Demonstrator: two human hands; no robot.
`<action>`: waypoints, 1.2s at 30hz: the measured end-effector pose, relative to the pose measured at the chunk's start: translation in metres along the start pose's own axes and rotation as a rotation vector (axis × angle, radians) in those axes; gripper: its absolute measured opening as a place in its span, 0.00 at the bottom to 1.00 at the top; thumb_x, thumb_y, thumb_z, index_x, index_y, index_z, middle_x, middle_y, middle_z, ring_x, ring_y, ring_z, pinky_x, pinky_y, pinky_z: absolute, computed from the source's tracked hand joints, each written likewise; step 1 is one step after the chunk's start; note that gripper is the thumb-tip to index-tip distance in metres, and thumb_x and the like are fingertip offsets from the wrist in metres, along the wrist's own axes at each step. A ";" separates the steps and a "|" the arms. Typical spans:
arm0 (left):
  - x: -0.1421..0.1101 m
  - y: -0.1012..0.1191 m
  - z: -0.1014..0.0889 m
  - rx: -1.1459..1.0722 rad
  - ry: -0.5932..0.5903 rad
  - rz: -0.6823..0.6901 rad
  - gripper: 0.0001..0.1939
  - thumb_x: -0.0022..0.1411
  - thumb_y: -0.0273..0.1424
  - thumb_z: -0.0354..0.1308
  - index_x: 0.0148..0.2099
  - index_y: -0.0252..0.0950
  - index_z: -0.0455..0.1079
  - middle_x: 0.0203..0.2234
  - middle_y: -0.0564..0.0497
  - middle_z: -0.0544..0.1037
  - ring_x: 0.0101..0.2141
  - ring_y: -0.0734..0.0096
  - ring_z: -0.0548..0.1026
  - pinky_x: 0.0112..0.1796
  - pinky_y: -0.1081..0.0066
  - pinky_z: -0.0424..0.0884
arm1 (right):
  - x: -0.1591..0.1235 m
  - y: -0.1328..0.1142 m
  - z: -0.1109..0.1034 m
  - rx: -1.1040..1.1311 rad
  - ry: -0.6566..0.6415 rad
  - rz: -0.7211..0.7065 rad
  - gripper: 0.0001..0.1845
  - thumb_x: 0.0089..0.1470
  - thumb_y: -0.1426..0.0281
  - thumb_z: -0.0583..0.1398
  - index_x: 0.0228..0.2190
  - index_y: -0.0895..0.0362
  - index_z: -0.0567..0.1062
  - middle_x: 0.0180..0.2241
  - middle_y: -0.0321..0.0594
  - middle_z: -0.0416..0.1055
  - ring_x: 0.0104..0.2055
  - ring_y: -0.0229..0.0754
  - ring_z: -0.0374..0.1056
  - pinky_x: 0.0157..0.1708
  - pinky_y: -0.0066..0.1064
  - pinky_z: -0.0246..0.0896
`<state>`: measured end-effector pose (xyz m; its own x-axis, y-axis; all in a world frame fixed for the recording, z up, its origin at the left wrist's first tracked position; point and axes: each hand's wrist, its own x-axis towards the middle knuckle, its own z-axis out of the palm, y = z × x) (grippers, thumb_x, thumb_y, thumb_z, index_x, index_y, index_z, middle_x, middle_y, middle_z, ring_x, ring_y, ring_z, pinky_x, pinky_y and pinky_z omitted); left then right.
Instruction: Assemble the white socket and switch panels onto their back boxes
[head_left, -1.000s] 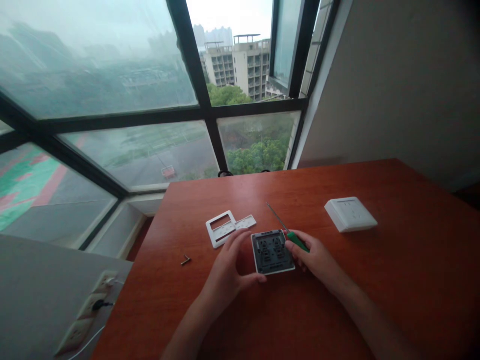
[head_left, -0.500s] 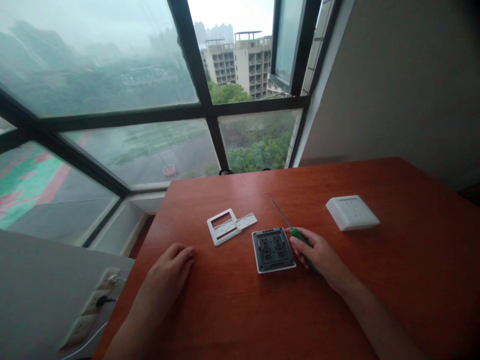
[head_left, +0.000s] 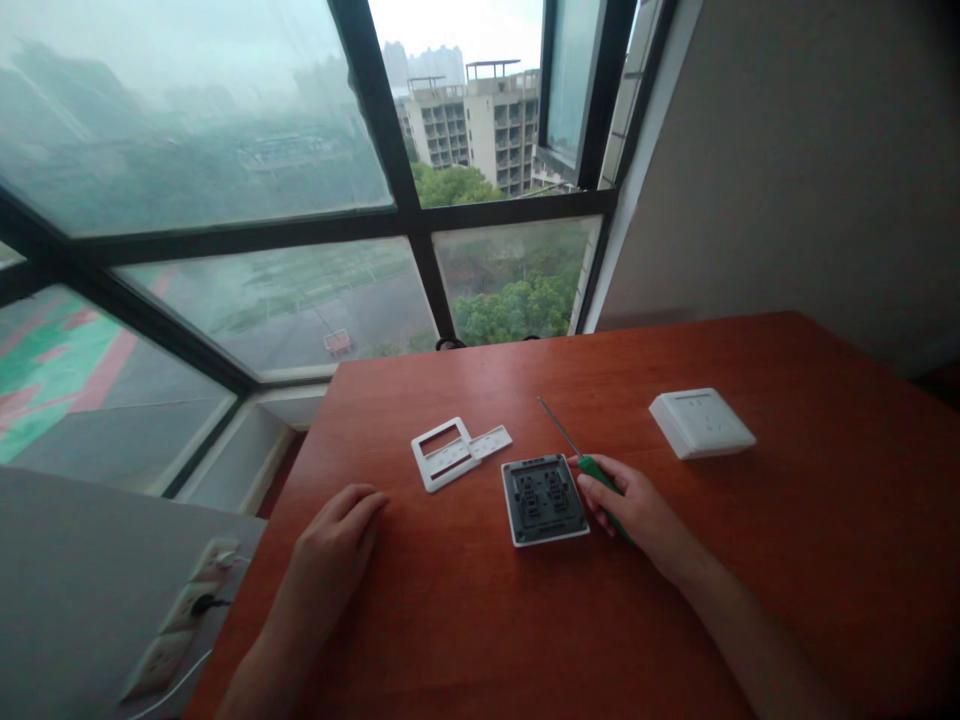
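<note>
the right hand [head_left: 630, 502], fingers grasping a green-handled screwdriver [head_left: 591, 468], lies just beside the right edge of a dark-backed square module [head_left: 546, 500]; whether they touch cannot be told. the module rests on the counter [head_left: 465, 620], between the two hands, its dark side up and a white rim around it. the left hand [head_left: 337, 532] lies to the left with fingers curled; whether they enclose anything cannot be told. beyond lie a white frame [head_left: 421, 468] and a white strip [head_left: 493, 441]; at far right, a white socket box [head_left: 701, 424].
</note>
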<state>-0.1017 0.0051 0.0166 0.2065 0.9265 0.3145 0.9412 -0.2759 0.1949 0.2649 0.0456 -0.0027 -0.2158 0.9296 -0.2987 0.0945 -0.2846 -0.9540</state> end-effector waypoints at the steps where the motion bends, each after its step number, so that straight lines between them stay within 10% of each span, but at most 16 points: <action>1: 0.001 0.002 -0.001 -0.013 0.027 0.000 0.12 0.67 0.34 0.48 0.41 0.39 0.73 0.37 0.47 0.78 0.36 0.62 0.78 0.38 0.66 0.74 | 0.000 0.000 0.000 0.000 0.002 0.002 0.28 0.52 0.51 0.60 0.47 0.59 0.71 0.22 0.31 0.63 0.20 0.33 0.58 0.16 0.25 0.54; 8: 0.027 0.064 -0.009 -0.359 0.204 -0.026 0.05 0.63 0.29 0.56 0.40 0.39 0.72 0.34 0.51 0.77 0.32 0.72 0.76 0.34 0.74 0.73 | 0.000 0.000 0.000 0.004 0.010 0.004 0.28 0.51 0.51 0.60 0.46 0.58 0.71 0.22 0.30 0.63 0.20 0.33 0.59 0.17 0.25 0.55; 16: 0.080 0.148 0.019 -0.789 -0.040 0.140 0.08 0.61 0.23 0.55 0.39 0.38 0.74 0.32 0.50 0.77 0.32 0.72 0.75 0.35 0.73 0.72 | 0.002 0.001 0.000 -0.007 0.003 -0.040 0.27 0.52 0.53 0.60 0.47 0.59 0.71 0.23 0.31 0.63 0.20 0.34 0.59 0.17 0.25 0.54; 36: 0.096 0.161 0.043 -0.576 -0.236 0.195 0.11 0.59 0.21 0.58 0.41 0.41 0.75 0.35 0.51 0.79 0.35 0.67 0.76 0.38 0.71 0.71 | 0.002 -0.001 0.000 0.032 0.008 -0.049 0.23 0.53 0.56 0.60 0.44 0.59 0.71 0.24 0.31 0.64 0.20 0.33 0.59 0.17 0.25 0.54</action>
<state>0.0808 0.0604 0.0376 0.4737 0.8590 0.1943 0.6000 -0.4763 0.6427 0.2638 0.0477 -0.0020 -0.2116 0.9444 -0.2516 0.0525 -0.2461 -0.9678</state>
